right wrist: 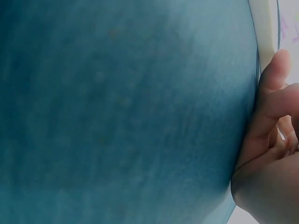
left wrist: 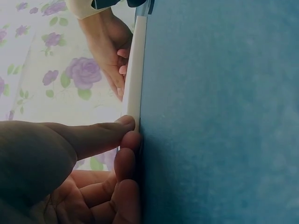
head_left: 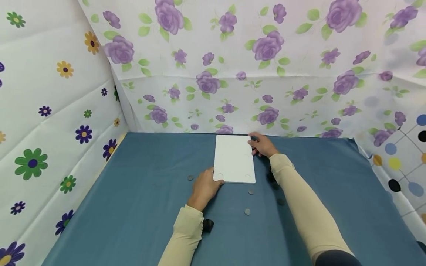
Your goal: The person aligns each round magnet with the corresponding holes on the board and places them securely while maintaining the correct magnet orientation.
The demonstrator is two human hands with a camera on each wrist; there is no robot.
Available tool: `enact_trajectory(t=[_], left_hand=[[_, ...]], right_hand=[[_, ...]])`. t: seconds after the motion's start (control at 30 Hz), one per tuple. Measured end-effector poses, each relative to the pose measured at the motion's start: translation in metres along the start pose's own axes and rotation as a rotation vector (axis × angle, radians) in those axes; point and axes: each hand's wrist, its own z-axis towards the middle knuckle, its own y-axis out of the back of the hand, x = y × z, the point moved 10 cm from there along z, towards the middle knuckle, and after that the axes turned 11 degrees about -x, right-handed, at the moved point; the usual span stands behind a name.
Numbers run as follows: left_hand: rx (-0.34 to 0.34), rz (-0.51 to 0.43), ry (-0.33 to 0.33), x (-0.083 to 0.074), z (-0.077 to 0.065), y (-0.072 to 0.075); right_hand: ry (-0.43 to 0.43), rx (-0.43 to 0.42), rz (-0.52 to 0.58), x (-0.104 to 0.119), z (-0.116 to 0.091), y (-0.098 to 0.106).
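Note:
A flat white rectangular board (head_left: 234,157) lies on the blue cloth close to the back wall, with two faint round marks near its front corners. My left hand (head_left: 205,187) grips its front left corner, the thumb along the near edge and the fingers at the left side. In the left wrist view, that hand's thumb and curled fingers (left wrist: 125,163) meet at the board's thin edge (left wrist: 135,74). At the far right corner my right hand (head_left: 263,145) holds the board by its edge. The right wrist view shows a fingertip (right wrist: 279,63) against the white edge (right wrist: 265,28).
Several small grey discs lie on the cloth: one disc (head_left: 190,177) left of the board, another disc (head_left: 251,192) just in front, a disc (head_left: 247,211) nearer, and a disc (head_left: 280,202) by the right forearm. A flowered wall sheet (head_left: 206,99) rises directly behind the board.

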Motion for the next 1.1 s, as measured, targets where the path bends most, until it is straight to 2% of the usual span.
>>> enact_trajectory(t=[0.17,0.43,0.67,0.83,1.1], left_hand=[[0.010,-0.010,0.010,0.003,-0.004,-0.004],[0.012,-0.014,0.029,0.006,-0.007,-0.003],[-0.005,0.006,0.011,0.003,-0.003,0.000],[0.003,0.016,0.013,0.002,-0.001,0.001],[0.027,0.015,-0.017,0.004,0.001,-0.002]], right_hand=[[0.000,-0.010,0.001,-0.002,-0.003,0.002],[-0.014,-0.006,-0.001,-0.003,-0.006,-0.003],[-0.006,-0.018,0.035,0.009,-0.008,0.001],[-0.015,-0.037,0.013,0.015,-0.011,0.003],[-0.028,-0.063,-0.038,0.010,-0.013,0.000]])
